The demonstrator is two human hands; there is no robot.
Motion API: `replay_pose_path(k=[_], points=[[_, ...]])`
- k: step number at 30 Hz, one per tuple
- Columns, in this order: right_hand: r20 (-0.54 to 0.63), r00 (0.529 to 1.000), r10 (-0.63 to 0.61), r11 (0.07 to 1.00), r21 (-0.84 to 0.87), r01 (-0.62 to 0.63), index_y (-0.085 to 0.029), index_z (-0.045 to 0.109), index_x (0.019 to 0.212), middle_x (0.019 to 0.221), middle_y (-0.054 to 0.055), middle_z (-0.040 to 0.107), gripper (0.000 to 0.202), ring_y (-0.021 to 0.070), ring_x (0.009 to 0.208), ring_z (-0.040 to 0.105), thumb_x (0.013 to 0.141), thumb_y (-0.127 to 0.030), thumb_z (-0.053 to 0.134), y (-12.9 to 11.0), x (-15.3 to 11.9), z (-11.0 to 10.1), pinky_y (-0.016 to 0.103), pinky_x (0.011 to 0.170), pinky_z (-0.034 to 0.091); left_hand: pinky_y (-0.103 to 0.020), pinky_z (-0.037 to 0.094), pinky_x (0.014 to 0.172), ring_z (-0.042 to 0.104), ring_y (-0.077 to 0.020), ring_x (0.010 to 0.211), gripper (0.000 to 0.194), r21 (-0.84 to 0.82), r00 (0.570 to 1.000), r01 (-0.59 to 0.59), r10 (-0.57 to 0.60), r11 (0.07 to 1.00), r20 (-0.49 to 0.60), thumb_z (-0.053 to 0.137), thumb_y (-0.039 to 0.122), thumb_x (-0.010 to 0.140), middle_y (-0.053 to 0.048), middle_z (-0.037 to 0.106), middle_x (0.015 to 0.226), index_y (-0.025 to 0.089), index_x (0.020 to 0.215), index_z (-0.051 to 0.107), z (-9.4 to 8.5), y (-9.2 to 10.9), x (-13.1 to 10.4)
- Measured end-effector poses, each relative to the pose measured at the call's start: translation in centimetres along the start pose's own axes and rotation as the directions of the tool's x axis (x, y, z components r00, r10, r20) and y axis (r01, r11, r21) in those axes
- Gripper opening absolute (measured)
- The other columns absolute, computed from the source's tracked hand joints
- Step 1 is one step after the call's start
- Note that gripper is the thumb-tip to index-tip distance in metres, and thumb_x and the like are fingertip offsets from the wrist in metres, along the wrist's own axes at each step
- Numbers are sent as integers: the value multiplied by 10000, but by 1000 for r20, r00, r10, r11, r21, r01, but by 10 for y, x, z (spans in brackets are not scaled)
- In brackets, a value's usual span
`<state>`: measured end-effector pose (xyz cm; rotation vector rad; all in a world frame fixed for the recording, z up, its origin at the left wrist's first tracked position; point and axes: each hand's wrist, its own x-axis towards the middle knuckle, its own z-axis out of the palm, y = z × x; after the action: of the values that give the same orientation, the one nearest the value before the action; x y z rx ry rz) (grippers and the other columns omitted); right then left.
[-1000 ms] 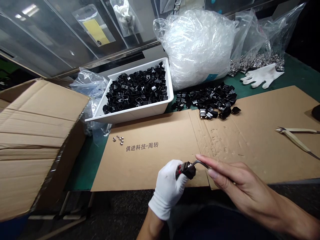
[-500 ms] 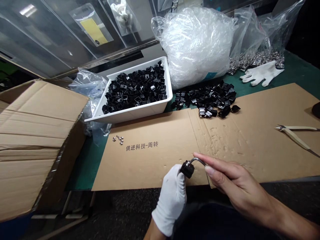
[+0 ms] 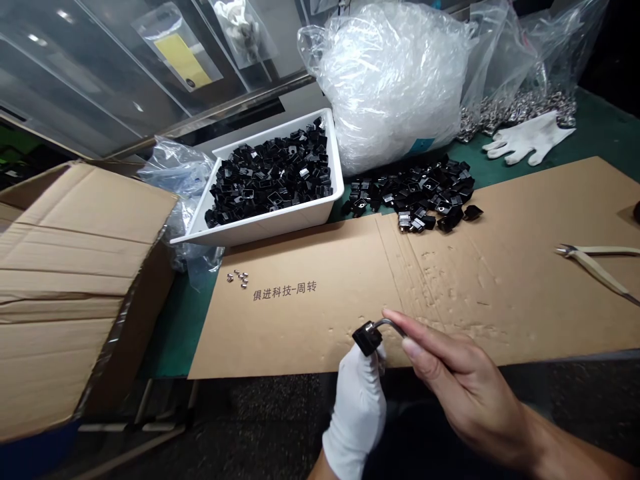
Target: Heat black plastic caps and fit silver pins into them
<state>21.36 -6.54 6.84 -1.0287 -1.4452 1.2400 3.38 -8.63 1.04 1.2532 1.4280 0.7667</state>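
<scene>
White-gloved, my left hand [image 3: 359, 403] pinches a small black plastic part [image 3: 367, 339] above the near edge of the cardboard sheet [image 3: 300, 327]. Bare, my right hand [image 3: 460, 373] is closed on a bent metal hex key [image 3: 391, 323]. The short end of the key meets a small silver piece on the black part's upper right side; whether it sits inside cannot be made out. Most of the key's long arm is hidden in my right palm. Several small silver metal pieces [image 3: 239, 278] lie on the cardboard to the left.
A white tray [image 3: 260, 223] full of black parts stands behind, with a loose pile of black parts [image 3: 425, 190] beside it. Pliers [image 3: 595, 263] and a white glove [image 3: 530, 139] lie right. Plastic bags [image 3: 390, 87] line the back; a cardboard box [image 3: 75, 280] stands left.
My left hand has turned the black part, so it now tilts differently and sits slightly further left. My right hand has shifted a little left with the hex key, still at the part.
</scene>
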Motion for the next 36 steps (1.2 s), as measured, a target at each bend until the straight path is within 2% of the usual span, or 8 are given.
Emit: replay_pose_path(k=[5, 10, 15, 18, 21, 26, 33, 36], points=[[-18, 1000, -25, 1000, 17, 25, -321, 554, 1535, 1489, 28, 647, 512, 267, 1263, 703, 1056, -139, 530, 9, -1, 9, 348, 991, 658, -298, 536, 667, 605, -183, 707, 622, -63, 991, 44, -52, 997, -126, 319, 686, 1039, -75, 683, 814, 183, 884, 649, 12, 7, -1], [-37, 998, -58, 998, -19, 58, -289, 579, 1516, 1490, 54, 639, 505, 299, 1301, 671, 1041, -122, 545, 16, 0, 12, 389, 1002, 659, -284, 517, 611, 590, -175, 664, 639, -88, 979, 42, -59, 995, -196, 370, 727, 1008, -63, 661, 753, 180, 834, 650, 17, 9, 0], [-123, 990, -73, 997, -12, 72, -276, 601, 1495, 1450, 72, 673, 501, 266, 1224, 727, 1025, -108, 569, 20, -2, 16, 330, 953, 668, -283, 519, 606, 601, -178, 668, 648, -76, 976, 45, -60, 996, -210, 398, 741, 994, -58, 660, 744, 169, 895, 689, 18, 13, 0], [-158, 982, -105, 994, 0, 107, -282, 595, 1502, 1371, 69, 741, 530, 211, 1068, 791, 1014, -77, 568, 22, -3, 20, 275, 892, 665, -283, 516, 604, 584, -171, 652, 642, -60, 975, 41, -53, 997, -216, 391, 728, 1004, -57, 656, 742, 171, 898, 692, 18, 14, 0], [-176, 978, -107, 994, 12, 111, -267, 594, 1506, 1122, 48, 827, 544, 178, 901, 805, 1005, -58, 555, 23, -2, 23, 261, 828, 667, -292, 532, 639, 583, -173, 659, 627, -53, 973, 42, -53, 998, -226, 387, 711, 1014, -58, 662, 760, 173, 926, 696, 20, 13, -1], [-194, 977, -85, 996, 23, 92, -228, 619, 1488, 693, -23, 689, 525, 168, 762, 764, 996, -55, 555, 26, 1, 27, 285, 808, 662, -281, 506, 608, 542, -155, 601, 613, -67, 970, 63, -77, 996, -229, 352, 681, 1038, -30, 605, 676, 201, 748, 601, 21, 11, -1], [-211, 970, -121, 991, 28, 129, -255, 592, 1513, 883, 29, 773, 539, 155, 712, 742, 1011, -69, 534, 35, -1, 35, 259, 671, 631, -292, 485, 568, 555, -170, 611, 613, -53, 961, 56, -68, 997, -268, 358, 705, 1024, -35, 607, 670, 217, 740, 595, 21, 8, -1], [-219, 969, -114, 992, 30, 123, -247, 591, 1514, 794, 16, 730, 521, 156, 668, 716, 1020, -94, 535, 39, -1, 39, 274, 656, 629, -310, 492, 559, 551, -179, 608, 620, -43, 958, 53, -63, 998, -279, 328, 704, 1030, -44, 608, 676, 221, 751, 597, 22, 4, -2]])
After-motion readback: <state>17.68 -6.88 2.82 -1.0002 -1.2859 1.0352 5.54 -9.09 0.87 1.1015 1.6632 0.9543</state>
